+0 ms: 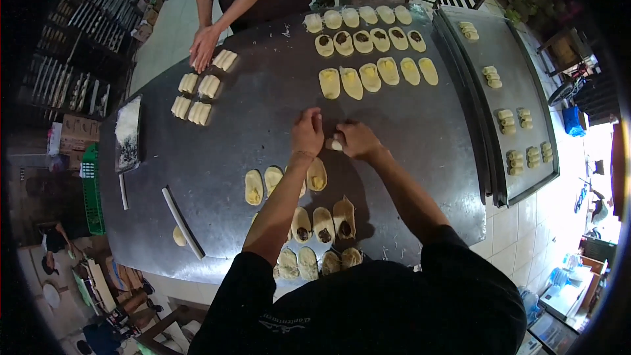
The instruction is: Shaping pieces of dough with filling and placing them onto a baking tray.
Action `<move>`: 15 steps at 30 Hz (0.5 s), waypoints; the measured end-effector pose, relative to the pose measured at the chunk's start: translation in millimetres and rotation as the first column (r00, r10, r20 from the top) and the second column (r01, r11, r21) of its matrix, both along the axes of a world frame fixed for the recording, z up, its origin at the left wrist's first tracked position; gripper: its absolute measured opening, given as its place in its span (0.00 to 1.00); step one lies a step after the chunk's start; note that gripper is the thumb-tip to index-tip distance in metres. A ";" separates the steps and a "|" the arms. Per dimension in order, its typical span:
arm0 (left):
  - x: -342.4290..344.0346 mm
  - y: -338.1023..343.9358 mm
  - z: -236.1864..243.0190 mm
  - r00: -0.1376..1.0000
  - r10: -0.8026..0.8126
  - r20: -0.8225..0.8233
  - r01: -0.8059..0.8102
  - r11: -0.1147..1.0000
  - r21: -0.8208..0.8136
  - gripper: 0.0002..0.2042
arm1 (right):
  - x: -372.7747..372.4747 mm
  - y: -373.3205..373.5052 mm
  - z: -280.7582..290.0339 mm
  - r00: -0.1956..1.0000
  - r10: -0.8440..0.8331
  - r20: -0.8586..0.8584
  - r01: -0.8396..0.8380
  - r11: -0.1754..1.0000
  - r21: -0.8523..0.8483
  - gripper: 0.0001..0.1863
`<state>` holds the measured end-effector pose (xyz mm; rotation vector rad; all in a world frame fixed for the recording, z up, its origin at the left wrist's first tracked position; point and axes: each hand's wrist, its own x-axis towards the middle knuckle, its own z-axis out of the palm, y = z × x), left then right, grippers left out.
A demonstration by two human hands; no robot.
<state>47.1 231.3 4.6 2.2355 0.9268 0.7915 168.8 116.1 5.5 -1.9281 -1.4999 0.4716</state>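
Observation:
Both my hands are over the middle of the dark metal table (256,138). My left hand (307,134) has its fingers curled in, and whatever they may hold is hidden. Close by on its right, my right hand (357,140) is closed over a small pale dough piece (335,145), which partly shows beside the thumb. Just below my left hand lies an oval dough piece with yellow filling (316,175). More flat ovals, some with dark filling (323,226), lie near my left forearm, which hides part of them.
Beyond my hands are rows of yellow-filled dough (370,77), dark-filled dough (363,41) and plain dough (350,16). A co-worker's hands (205,46) touch shaped rolls (200,113) at the far left. A rolling pin (183,222) and a flour tray (127,133) lie left; a baking tray (509,89) stands right.

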 end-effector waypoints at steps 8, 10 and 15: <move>-61.2 -38.1 39.1 0.986 -0.150 0.076 0.168 0.905 -0.390 0.14 | -14.0 -50.5 -7.5 0.967 0.242 -0.079 -0.253 0.948 -0.192 0.19; -64.4 -54.9 26.0 0.966 -0.256 0.021 0.243 0.883 -0.401 0.15 | -21.0 -84.9 -31.9 0.936 0.328 0.130 -0.332 0.943 0.012 0.28; -63.2 -91.0 -0.1 0.920 -0.258 -0.294 0.175 0.944 -0.280 0.16 | -51.4 -97.8 -11.6 0.984 -0.176 -0.007 0.176 0.978 0.113 0.23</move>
